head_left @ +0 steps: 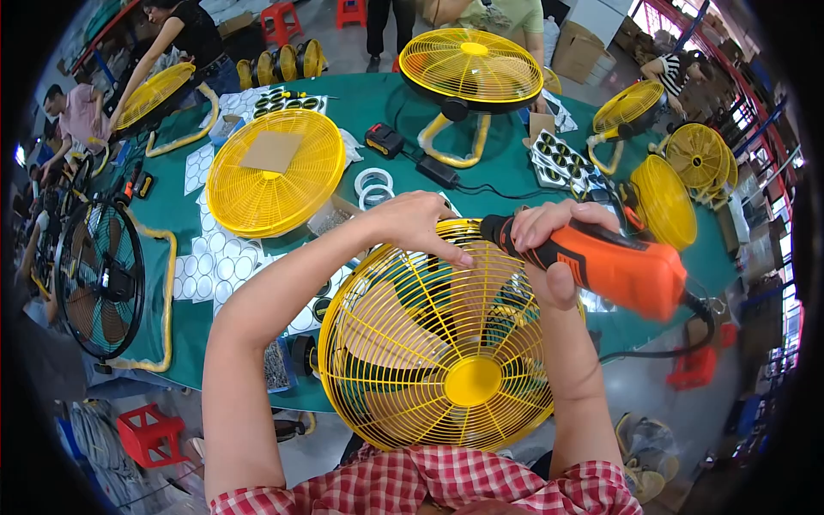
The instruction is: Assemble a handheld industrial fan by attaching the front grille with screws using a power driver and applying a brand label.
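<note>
Wears one red-and-white checked shirt point(403, 481). Has one yellow wire fan cage point(473, 381) directly in front, at the near edge of one green table point(369, 99), with three beige blades point(399, 313) visible through the bars. Holds in the right hand point(549, 221) one orange-and-black corded power screwdriver point(631, 270), fingers wrapped closely around the body, nose pointing left just beside the cage's far rim. Reaches the left hand point(421, 225) over that same rim, thumb spread from the fingers; cannot tell whether pinching anything, with the fingertips partly hidden.

Shows, just beyond the left hand, two white rings point(358, 183). Includes farther left one black-caged fan point(99, 279), then one yellow fan guard point(309, 189) under one square of brown cardboard point(271, 153). Shows past these one black adapter box point(437, 172), one black-and-red battery pack point(384, 140) and one yellow-caged fan point(472, 64) on a bent yellow tube foot point(455, 161). Includes beyond the table at least four co-workers point(193, 34) and two red stools point(280, 21).
</note>
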A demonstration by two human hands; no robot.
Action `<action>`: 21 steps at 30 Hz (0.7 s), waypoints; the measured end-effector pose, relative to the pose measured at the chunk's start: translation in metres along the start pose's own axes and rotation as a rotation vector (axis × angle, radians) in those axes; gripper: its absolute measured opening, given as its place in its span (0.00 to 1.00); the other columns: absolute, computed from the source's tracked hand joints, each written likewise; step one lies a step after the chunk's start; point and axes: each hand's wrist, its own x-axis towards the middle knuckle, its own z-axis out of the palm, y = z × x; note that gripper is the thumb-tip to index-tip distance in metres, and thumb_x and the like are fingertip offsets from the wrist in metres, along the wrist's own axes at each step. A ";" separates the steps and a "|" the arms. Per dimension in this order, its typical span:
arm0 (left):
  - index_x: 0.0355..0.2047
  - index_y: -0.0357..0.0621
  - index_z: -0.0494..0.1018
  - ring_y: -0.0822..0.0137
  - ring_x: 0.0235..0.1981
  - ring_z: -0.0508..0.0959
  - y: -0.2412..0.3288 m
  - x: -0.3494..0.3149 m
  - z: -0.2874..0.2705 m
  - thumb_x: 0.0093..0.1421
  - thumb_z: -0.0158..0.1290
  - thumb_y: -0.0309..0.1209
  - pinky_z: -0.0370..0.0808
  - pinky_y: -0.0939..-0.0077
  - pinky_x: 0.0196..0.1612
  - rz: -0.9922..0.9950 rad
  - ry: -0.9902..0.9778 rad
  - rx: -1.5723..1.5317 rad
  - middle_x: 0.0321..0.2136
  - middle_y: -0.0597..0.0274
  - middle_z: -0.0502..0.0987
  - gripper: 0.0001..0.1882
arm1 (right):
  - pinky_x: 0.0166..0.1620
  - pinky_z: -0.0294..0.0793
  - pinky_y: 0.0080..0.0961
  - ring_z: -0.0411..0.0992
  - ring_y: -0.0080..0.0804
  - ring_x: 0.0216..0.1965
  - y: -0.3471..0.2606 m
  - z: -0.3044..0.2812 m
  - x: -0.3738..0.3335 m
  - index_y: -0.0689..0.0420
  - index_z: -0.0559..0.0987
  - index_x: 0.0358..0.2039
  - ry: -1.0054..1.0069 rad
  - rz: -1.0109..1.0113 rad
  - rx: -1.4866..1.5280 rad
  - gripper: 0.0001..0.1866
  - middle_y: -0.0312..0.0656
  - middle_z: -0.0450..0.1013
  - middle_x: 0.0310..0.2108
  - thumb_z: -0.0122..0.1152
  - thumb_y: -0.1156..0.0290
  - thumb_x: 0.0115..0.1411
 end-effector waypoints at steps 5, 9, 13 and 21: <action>0.35 0.39 0.77 0.56 0.30 0.73 -0.005 0.005 0.007 0.37 0.57 0.60 0.67 0.64 0.32 0.007 0.085 -0.007 0.25 0.53 0.70 0.36 | 0.32 0.71 0.28 0.68 0.30 0.25 -0.003 -0.001 0.007 0.58 0.57 0.49 -0.077 0.005 -0.029 0.30 0.43 0.67 0.25 0.62 0.62 0.52; 0.30 0.39 0.78 0.57 0.27 0.75 -0.014 0.010 0.014 0.35 0.59 0.58 0.70 0.66 0.31 0.024 0.162 -0.030 0.22 0.53 0.74 0.33 | 0.33 0.71 0.27 0.68 0.29 0.25 -0.001 -0.003 0.016 0.59 0.60 0.47 -0.242 0.026 -0.035 0.30 0.42 0.68 0.25 0.65 0.62 0.50; 0.26 0.40 0.79 0.58 0.24 0.77 -0.011 0.009 0.012 0.34 0.59 0.58 0.72 0.68 0.30 0.034 0.199 -0.058 0.19 0.52 0.77 0.32 | 0.29 0.69 0.27 0.66 0.30 0.21 -0.006 -0.002 0.024 0.57 0.61 0.44 -0.398 0.094 -0.151 0.30 0.41 0.68 0.22 0.65 0.54 0.49; 0.31 0.37 0.76 0.56 0.31 0.77 -0.004 0.005 0.002 0.37 0.57 0.60 0.72 0.66 0.35 -0.036 0.017 -0.039 0.27 0.50 0.76 0.35 | 0.30 0.70 0.27 0.67 0.30 0.24 0.001 -0.003 0.023 0.61 0.62 0.46 -0.237 0.084 0.018 0.30 0.42 0.68 0.23 0.65 0.61 0.49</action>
